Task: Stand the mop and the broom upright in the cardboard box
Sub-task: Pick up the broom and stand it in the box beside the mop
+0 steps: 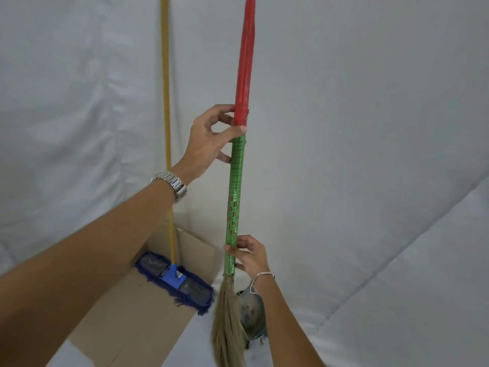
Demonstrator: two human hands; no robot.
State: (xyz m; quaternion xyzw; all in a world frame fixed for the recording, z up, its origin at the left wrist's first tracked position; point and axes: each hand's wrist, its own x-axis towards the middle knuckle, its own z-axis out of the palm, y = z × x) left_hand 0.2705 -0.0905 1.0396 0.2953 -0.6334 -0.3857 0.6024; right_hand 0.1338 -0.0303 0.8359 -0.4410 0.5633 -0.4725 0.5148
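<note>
The broom [234,197] has a green and red wrapped handle and tan grass bristles; it hangs upright just right of the cardboard box [124,321]. My left hand [211,139] grips the handle where red meets green. My right hand [248,256] holds the green part low, just above the bristles. The mop [174,278], with a blue flat head and a long yellow pole, stands upright inside the box against its far wall.
White sheeting covers the wall and floor all around. A grey rounded object [252,313] lies on the floor behind the broom's bristles, under my right wrist. A metal watch sits on my left wrist, a bangle on my right.
</note>
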